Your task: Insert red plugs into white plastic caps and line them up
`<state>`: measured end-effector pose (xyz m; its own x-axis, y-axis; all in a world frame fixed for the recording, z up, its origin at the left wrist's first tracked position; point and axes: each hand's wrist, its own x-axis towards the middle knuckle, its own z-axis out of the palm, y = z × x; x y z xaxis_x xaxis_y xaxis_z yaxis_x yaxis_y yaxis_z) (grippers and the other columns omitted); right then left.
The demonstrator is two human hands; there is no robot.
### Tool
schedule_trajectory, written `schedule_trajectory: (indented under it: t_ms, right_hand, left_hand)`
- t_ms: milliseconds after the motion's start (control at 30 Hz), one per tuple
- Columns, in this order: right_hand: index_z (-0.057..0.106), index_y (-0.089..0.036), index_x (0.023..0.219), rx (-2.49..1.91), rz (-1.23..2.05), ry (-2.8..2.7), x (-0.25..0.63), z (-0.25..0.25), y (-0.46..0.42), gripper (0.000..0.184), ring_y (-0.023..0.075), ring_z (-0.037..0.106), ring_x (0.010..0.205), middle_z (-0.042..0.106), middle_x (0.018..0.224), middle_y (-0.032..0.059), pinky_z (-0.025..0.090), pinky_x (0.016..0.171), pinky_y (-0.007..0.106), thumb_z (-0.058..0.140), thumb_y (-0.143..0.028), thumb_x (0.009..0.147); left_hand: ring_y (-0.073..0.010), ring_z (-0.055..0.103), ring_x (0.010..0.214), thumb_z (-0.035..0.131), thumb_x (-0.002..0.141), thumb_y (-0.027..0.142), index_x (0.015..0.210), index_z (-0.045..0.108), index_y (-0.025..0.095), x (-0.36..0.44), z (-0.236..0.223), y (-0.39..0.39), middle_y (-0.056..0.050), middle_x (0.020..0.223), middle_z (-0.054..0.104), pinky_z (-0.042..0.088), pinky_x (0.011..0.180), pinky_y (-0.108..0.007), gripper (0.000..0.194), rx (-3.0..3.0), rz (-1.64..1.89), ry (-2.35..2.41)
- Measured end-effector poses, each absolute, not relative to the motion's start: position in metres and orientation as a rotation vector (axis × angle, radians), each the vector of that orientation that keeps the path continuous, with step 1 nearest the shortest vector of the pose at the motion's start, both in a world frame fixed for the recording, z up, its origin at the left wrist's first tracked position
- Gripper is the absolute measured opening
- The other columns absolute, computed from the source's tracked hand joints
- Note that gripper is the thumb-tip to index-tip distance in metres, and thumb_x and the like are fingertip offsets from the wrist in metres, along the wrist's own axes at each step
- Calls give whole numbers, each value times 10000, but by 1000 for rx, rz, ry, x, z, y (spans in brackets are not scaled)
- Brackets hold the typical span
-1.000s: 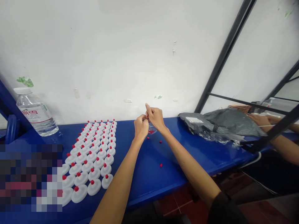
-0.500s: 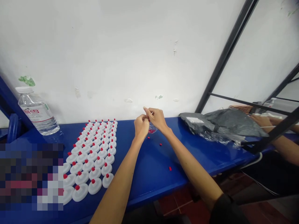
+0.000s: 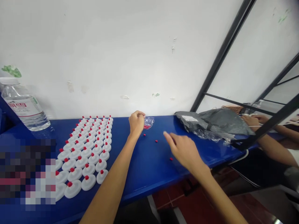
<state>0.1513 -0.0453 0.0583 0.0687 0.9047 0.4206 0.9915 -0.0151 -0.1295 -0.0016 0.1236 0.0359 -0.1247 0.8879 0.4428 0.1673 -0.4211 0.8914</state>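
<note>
My left hand [image 3: 137, 123] is closed in a pinch at the edge of a small clear plastic bag [image 3: 150, 120] with red pieces inside. My right hand [image 3: 183, 150] is over the table to the right, its thumb apart from the curled fingers, and nothing shows in it. Just beside it lies a small red cap [image 3: 171, 159]. Another red cap [image 3: 156, 141] and a third red cap [image 3: 144, 135] lie between the hands. To the left stand rows of white round lids [image 3: 81, 161], most with red tips on top.
A water bottle [image 3: 25, 107] stands at the left by the wall. Grey plastic packages [image 3: 216, 121] lie right on the blue table [image 3: 140, 174], near a black metal frame [image 3: 210, 68]. Another person's arms [image 3: 275, 146] are beyond the frame. A pixelated patch hides the lower left.
My hands have separated. The right hand has moved right and toward me, while the left stays by the bag. The view has shifted slightly to the right.
</note>
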Motion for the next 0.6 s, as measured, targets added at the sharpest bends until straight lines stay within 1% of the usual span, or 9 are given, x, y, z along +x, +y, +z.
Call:
schedule_trajectory:
  t_ms: [100, 133, 200, 300, 400, 467, 600]
  right_hand:
    - [518, -215, 697, -2149, -344, -1927, 161, 22, -72, 529, 196, 597, 547, 651, 637, 39, 190, 525, 293, 348, -610, 1004]
    - [529, -214, 726, -2145, -338, -1964, 162, 13, -74, 501, 193, 608, 557, 667, 673, 38, 189, 522, 291, 367, -598, 1005]
    - [546, -216, 771, -2088, -315, -2071, 165, 3, -71, 436, 185, 627, 585, 682, 714, 29, 192, 522, 290, 374, -521, 1031]
    - [552, -214, 771, -1998, -324, -2193, 168, 5, -54, 408, 179, 635, 608, 681, 712, 21, 197, 528, 295, 371, -448, 1051]
    - [561, -207, 760, -1958, -356, -2207, 170, 15, -29, 443, 176, 642, 636, 690, 732, 32, 221, 537, 293, 360, -475, 1051]
    - [590, -203, 790, -1957, -367, -2219, 171, 22, -10, 465, 179, 656, 674, 706, 776, 50, 254, 550, 287, 334, -486, 1055]
    - [642, -192, 891, -1882, -376, -2470, 169, 29, 21, 493, 213, 695, 783, 734, 887, 94, 351, 626, 271, 305, -513, 1051]
  left_hand:
    - [-180, 642, 655, 445, 739, 144, 744, 698, 220, -1, 36, 124, 0, 702, 708, 440, 639, -284, 263, 1563, 1612, 1210]
    - [-181, 645, 667, 444, 740, 142, 748, 695, 221, -2, 36, 124, 1, 707, 709, 444, 655, -284, 263, 1562, 1615, 1220]
    - [-184, 652, 697, 439, 753, 145, 758, 692, 221, -3, 37, 124, 0, 723, 711, 453, 686, -285, 264, 1561, 1618, 1236]
    - [-186, 663, 743, 431, 773, 146, 772, 686, 220, -5, 38, 124, -6, 751, 715, 460, 718, -282, 265, 1570, 1629, 1240]
    - [-184, 663, 746, 440, 768, 137, 795, 681, 218, -6, 37, 124, -7, 752, 710, 455, 706, -273, 255, 1581, 1647, 1250]
    - [-180, 657, 724, 440, 768, 135, 812, 678, 217, -6, 36, 125, -8, 752, 706, 447, 681, -269, 256, 1593, 1654, 1254]
    - [-176, 643, 706, 446, 771, 141, 833, 679, 216, -6, 35, 125, -11, 781, 711, 442, 681, -270, 253, 1631, 1665, 1272]
